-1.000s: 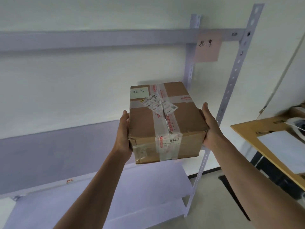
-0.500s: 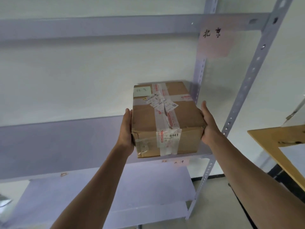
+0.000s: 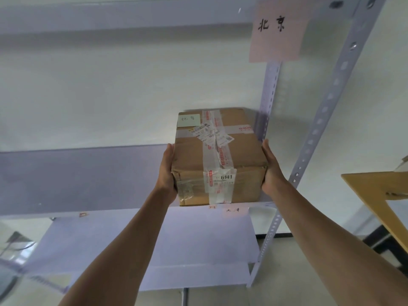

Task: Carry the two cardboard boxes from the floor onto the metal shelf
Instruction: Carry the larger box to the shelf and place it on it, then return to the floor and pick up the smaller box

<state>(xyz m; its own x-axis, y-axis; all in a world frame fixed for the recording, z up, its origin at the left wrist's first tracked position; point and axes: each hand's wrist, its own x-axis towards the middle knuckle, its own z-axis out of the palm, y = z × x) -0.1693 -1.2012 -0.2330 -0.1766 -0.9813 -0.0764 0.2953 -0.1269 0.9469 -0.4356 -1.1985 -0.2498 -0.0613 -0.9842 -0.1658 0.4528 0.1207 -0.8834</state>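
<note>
Cardboard box [image 3: 220, 155]: brown, sealed with clear and red-printed tape in a cross, with a torn shipping label on top and a small pale note at its far left corner; a white sticker on the near face reads 6141.
Position: the near bottom edge lines up with the front lip of the middle level of the metal shelf [image 3: 88, 180], toward its right end; whether the box rests fully on it cannot be told.
Left hand [image 3: 167, 171]: pressed flat on the box's left side, fingers wrapped round the near corner.
Right hand [image 3: 272, 171]: pressed on the box's right side, thumb up along the edge; the two hands clamp the box between them.
Pink sign [image 3: 278, 29]: fixed to the upper beam near the right uprights, with two handwritten characters.
Lower level: a small pinkish label [image 3: 234, 210] sits on the front lip just below the box.
Tabletop [image 3: 375, 195]: wooden, at the far right, well apart from the shelf.
</note>
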